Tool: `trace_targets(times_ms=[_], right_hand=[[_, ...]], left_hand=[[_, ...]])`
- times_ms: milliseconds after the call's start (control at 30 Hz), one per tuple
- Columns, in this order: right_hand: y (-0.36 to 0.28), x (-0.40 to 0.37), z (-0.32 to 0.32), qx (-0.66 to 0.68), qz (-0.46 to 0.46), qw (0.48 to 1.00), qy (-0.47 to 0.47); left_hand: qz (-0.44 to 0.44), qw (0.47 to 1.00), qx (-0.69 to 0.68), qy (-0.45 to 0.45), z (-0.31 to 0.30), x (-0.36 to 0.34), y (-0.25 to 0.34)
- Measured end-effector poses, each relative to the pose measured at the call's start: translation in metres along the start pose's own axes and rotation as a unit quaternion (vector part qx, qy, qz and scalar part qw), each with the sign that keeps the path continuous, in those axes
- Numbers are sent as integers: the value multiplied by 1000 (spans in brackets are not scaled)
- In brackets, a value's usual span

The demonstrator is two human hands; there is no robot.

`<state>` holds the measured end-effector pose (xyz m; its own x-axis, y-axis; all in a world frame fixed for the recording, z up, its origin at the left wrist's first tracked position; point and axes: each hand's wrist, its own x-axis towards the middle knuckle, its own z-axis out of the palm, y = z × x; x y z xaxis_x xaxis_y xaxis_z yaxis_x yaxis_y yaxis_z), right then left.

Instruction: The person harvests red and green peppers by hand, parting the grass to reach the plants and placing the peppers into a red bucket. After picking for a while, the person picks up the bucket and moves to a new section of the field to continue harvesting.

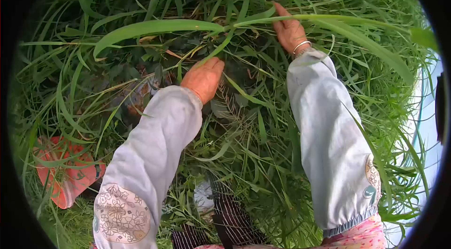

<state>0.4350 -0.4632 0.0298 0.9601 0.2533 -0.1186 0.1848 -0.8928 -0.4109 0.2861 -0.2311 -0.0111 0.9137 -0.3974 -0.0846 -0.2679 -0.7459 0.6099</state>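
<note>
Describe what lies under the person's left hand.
Around and below the left hand there are dark leaves and grass blades. The fingertips are sunk among them, so whatever they touch or grip is hidden.

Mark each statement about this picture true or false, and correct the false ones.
1. The left hand and the right hand both reach into the tall grass. True.
2. The bracelet is on the left wrist. False: it is on the right wrist.
3. The left sleeve and the right sleeve are both pale. True.
4. The red bag lies beside the right arm. False: it lies in the grass beside the left arm.
</note>
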Motion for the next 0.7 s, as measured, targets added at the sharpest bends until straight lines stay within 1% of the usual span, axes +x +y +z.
trace_targets(times_ms=[33,100,133,167,233,267,333,433,467,533,567,600,667,700], right_hand=[[3,1,1,54,-12,998,-1],[9,4,-2,159,-34,987,0],[7,1,-8,173,-77,982,-7],[2,-4,-15,243,-31,969,-22],[-16,-21,-25,378,66,922,-50],[-13,-24,-24,354,54,933,-37],[-26,-39,-34,390,97,913,-76],[-39,-84,-32,466,144,866,-110],[-40,-96,-28,497,155,846,-114],[-37,-112,-17,488,129,851,-149],[-34,-117,-12,479,114,854,-169],[-30,-118,-8,468,123,859,-166],[-25,-116,0,452,145,865,-160],[-23,-113,5,438,124,879,-145]], left_hand=[[-23,999,30,-5,9,13,-4],[-27,997,71,-33,24,31,-17],[-29,994,95,-48,27,37,-18],[-29,989,125,-68,28,42,-18],[-26,976,185,-109,18,54,-5],[-33,972,220,-79,22,60,-4],[-48,956,288,-21,32,74,-8],[-89,958,256,-97,48,85,-23],[-71,943,324,32,78,87,-46],[-76,933,348,53,79,90,-49],[-77,941,329,6,75,90,-48],[-80,950,294,-70,61,93,-38],[-94,946,234,-204,36,99,-21],[-103,937,210,-258,28,100,-16]])
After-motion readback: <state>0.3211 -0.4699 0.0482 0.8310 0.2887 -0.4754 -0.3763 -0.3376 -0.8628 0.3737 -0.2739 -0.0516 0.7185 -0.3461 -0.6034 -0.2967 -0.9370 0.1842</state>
